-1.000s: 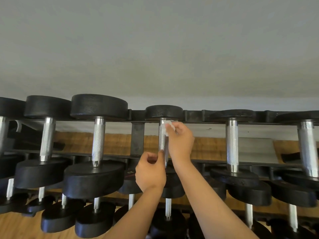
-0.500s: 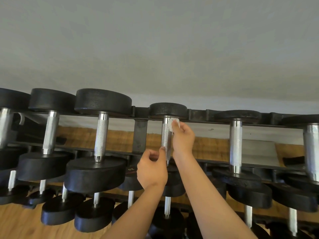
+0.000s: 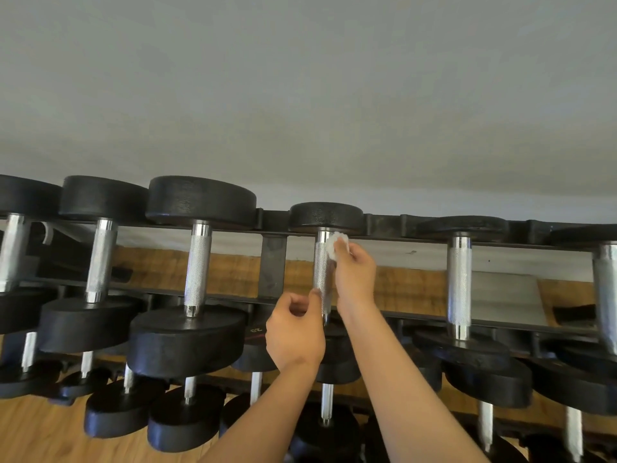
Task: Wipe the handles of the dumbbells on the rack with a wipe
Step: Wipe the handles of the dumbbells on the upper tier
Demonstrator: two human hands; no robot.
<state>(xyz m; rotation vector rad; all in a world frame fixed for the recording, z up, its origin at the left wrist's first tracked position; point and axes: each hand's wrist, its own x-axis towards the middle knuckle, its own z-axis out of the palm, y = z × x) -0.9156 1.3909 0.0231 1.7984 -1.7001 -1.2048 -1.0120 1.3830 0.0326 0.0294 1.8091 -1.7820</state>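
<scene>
Little has shifted since the earlier frames: the right hand [image 3: 355, 275] stays at centre frame, fingertips pinched on a small crumpled white wipe [image 3: 334, 247] pressed to the top of a knurled chrome handle [image 3: 321, 272]. That dumbbell [image 3: 325, 216] has black round heads and sits on the black rack [image 3: 273, 262]. Just below, the left hand [image 3: 293, 335] curls its fingers, thumb against the handle's lower end; whether it grips is unclear.

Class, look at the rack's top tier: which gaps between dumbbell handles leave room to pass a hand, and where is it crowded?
Widest gap: between the handle being wiped and the next handle to its right. A narrower one lies between the rack post and the handle left of it. Crowded: the left end, heads nearly touching.
</scene>
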